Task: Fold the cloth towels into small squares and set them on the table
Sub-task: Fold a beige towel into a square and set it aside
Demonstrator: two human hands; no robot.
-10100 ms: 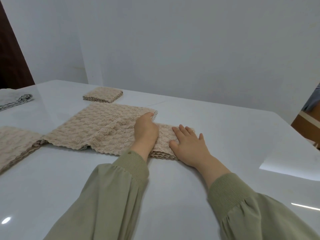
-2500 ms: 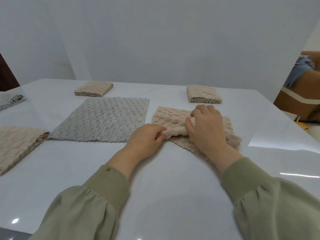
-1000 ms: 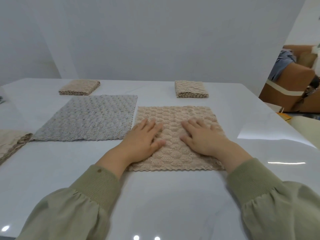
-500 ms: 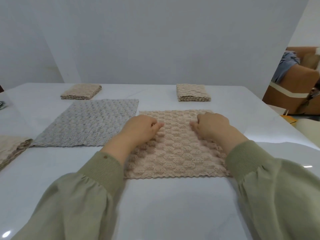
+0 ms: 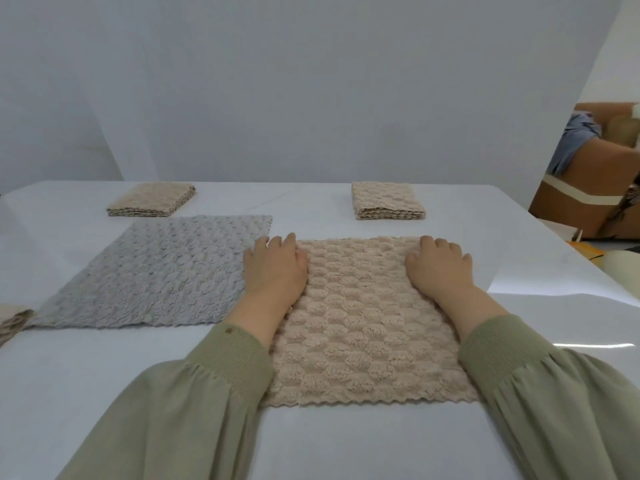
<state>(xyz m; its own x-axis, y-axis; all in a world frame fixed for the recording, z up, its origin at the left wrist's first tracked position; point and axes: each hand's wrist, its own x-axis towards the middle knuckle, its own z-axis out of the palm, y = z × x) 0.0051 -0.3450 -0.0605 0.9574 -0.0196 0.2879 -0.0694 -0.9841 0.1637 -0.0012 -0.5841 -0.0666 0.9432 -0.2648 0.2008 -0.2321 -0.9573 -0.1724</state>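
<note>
Currently on the glossy white bench (image 5: 104, 375): one nubbly square beige towel (image 5: 363, 323), spread flat at the middle of the near edge. The left hand (image 5: 275, 268) is at its far left corner and the right hand (image 5: 438, 268) at its far right corner. Both hands curl their fingers down over the far hem and hold the cloth; the fingertips are hidden.

Change: a second ago both palms lay flat near the towel's centre, and half a second ago they were bunched there. Now they sit apart at the far corners. Reading: smoothing is over, and the first fold, far hem toward near hem, is likely about to begin.

Other stock:
- One flat grey fleecy towel (image 5: 156, 271), unfolded, just beside the beige towel on its left.
- One left folded square (image 5: 150, 204) and one right folded square (image 5: 386, 206), both beige, well apart along the far edge, judged finished.
- One part-seen beige pile (image 5: 12, 320) at the left edge.

Containers: none in view; everything lies directly on the bench.
</note>
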